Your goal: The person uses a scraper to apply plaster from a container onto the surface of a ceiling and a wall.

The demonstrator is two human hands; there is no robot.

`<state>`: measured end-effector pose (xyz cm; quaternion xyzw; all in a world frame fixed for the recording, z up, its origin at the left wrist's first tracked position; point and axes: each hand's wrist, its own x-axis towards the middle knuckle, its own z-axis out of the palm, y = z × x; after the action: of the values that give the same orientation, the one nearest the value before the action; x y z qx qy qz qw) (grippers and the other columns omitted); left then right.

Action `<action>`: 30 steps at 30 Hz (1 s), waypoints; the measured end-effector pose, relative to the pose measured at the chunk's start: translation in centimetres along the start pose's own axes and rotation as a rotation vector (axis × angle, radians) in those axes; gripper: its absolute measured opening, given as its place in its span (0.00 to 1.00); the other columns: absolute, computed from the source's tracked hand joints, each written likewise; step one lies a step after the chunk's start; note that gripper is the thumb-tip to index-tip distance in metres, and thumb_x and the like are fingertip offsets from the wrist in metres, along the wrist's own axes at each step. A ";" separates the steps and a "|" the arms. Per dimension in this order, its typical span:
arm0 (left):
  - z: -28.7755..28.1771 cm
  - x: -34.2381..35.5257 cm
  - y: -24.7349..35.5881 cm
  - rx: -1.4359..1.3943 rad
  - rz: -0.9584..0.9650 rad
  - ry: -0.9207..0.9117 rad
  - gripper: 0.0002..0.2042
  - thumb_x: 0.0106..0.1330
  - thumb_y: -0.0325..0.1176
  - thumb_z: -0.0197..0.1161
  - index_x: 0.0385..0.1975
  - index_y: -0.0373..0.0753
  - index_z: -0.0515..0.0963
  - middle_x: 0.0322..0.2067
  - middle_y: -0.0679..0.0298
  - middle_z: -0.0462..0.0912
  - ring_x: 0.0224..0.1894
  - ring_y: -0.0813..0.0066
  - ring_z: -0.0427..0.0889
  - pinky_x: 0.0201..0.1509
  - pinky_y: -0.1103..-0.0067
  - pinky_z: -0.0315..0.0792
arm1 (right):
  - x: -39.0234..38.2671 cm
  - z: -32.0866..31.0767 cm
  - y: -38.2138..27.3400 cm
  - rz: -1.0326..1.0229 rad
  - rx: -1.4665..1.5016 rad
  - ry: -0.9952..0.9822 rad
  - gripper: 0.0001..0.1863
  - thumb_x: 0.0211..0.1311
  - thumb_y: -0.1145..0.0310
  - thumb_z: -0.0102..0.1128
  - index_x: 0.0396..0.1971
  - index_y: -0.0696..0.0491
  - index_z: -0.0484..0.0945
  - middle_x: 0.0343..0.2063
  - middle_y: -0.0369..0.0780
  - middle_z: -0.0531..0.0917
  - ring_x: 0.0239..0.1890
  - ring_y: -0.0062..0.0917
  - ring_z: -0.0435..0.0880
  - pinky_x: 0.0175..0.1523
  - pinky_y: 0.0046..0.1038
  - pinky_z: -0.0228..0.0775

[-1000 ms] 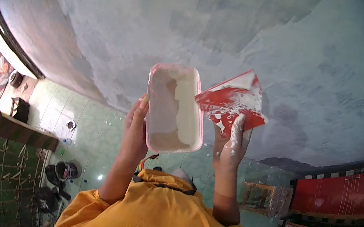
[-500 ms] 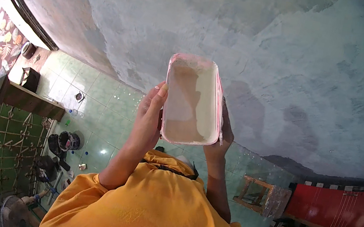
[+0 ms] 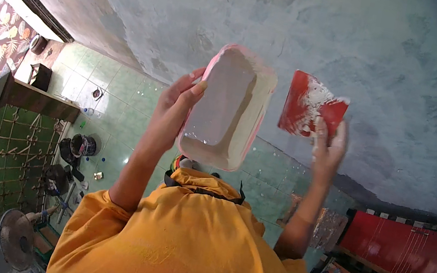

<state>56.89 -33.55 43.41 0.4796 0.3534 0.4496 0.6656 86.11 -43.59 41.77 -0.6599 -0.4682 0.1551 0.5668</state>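
Observation:
My left hand [image 3: 173, 103] grips a rectangular pink-rimmed plastic tub [image 3: 260, 112] by its left side, thumb over the rim. The tub is tilted, its inner walls are coated off-white, and a smooth greyish surface shows inside. To the right of the tub, my right hand [image 3: 330, 146] holds a flat red putty spreader [image 3: 295, 104] by its lower edge. White putty [image 3: 317, 98] is smeared across the spreader's face, and some whitish residue is on my fingers. Both things are up in front of the wall, and the spreader is apart from the tub.
A patchy grey plastered wall [image 3: 183, 3] rises ahead, above a green tiled floor [image 3: 117, 119]. At left stand a dark bucket [image 3: 83, 144], a metal grille [image 3: 23, 162] and a fan [image 3: 16, 240]. A stool [image 3: 327, 227] and a red cabinet [image 3: 396, 247] are at right.
My right hand has left the tub's right side and moved right, now showing the red spreader. The tub has tilted and shifted slightly left and up in my left hand.

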 end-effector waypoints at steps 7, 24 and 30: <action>2.2 0.3 1.5 0.448 0.010 -0.010 0.39 0.61 0.54 0.67 0.62 0.25 0.71 0.51 0.46 0.81 0.45 0.66 0.85 0.50 0.73 0.78 | 1.4 -4.3 -4.9 -0.228 -0.386 -0.181 0.20 0.69 0.65 0.63 0.55 0.59 0.74 0.37 0.45 0.87 0.38 0.27 0.88 0.42 0.31 0.79; 3.4 5.2 -4.7 0.989 -0.096 -0.378 0.40 0.58 0.62 0.67 0.59 0.31 0.77 0.53 0.43 0.82 0.54 0.53 0.83 0.56 0.64 0.78 | -3.4 -1.8 6.4 0.224 0.015 -0.603 0.18 0.68 0.66 0.63 0.52 0.61 0.78 0.35 0.40 0.86 0.35 0.19 0.81 0.42 0.27 0.76; 2.9 6.2 -7.6 0.907 -0.128 -0.345 0.35 0.58 0.62 0.62 0.46 0.29 0.84 0.36 0.49 0.87 0.38 0.60 0.87 0.45 0.69 0.79 | -7.4 1.4 6.9 0.348 0.241 -0.688 0.19 0.69 0.65 0.63 0.52 0.63 0.78 0.34 0.38 0.85 0.33 0.16 0.79 0.39 0.23 0.75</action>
<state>63.63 -29.75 36.74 0.7661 0.4271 0.1224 0.4645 84.35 -48.04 32.79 -0.5678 -0.4902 0.5144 0.4156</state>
